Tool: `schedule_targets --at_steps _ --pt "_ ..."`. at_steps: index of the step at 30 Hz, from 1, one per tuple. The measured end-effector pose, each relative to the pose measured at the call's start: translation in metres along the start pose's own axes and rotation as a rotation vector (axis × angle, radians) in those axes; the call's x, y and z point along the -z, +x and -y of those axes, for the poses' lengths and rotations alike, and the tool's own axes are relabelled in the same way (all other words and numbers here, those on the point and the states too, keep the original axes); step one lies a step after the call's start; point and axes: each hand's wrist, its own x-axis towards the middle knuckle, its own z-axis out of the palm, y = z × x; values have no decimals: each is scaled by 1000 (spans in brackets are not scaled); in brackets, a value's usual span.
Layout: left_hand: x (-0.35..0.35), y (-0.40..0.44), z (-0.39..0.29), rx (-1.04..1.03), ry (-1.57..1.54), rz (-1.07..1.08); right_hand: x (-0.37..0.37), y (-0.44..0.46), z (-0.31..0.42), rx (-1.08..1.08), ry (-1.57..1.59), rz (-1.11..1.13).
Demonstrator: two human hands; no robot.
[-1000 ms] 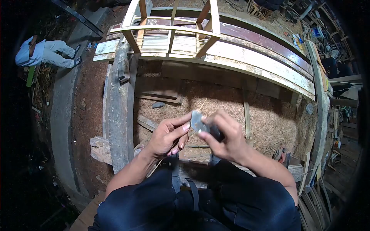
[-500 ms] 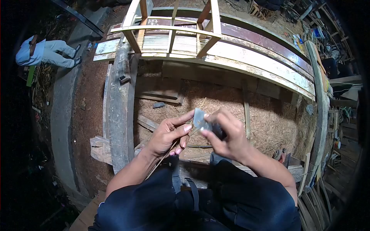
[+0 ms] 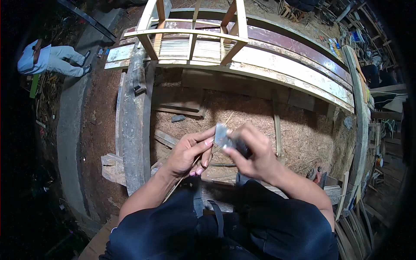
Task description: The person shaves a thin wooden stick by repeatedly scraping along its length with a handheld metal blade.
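Observation:
Between thumb and fingers, my left hand [image 3: 189, 154] pinches a thin wooden strip [image 3: 173, 189] that slants from near my lap up past the fingertips. My right hand [image 3: 253, 151] is closed around a grey flat piece [image 3: 221, 135], blurred by motion, with a dark part inside the palm. The grey piece lies against the strip, right beside my left fingertips. Whether it is a blade or a sheet I cannot tell.
A slatted wooden frame [image 3: 192, 32] stands on the long plank bench [image 3: 277, 65] ahead. Thick beams flank me at left [image 3: 134, 125] and right [image 3: 361, 112]. A dark block [image 3: 178, 118] lies on the shavings-covered ground. A person in light trousers [image 3: 65, 58] is at far left.
My right hand and the grey piece moved slightly right along the strip, then back left toward my left fingertips. My left hand has stayed nearly still.

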Motion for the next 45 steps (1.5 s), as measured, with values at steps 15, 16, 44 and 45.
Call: schedule_targets --at_steps 15,16,44,45 --pt "-12 -3 -10 15 212 26 23 11 -24 -616 513 -343" --pt "-11 -2 -9 12 225 29 26 13 -17 -676 551 -277" --pt "-5 3 6 23 432 -2 40 16 -29 -556 294 -467" --pt "-5 3 7 22 432 -3 39 17 -28 -556 294 -466"
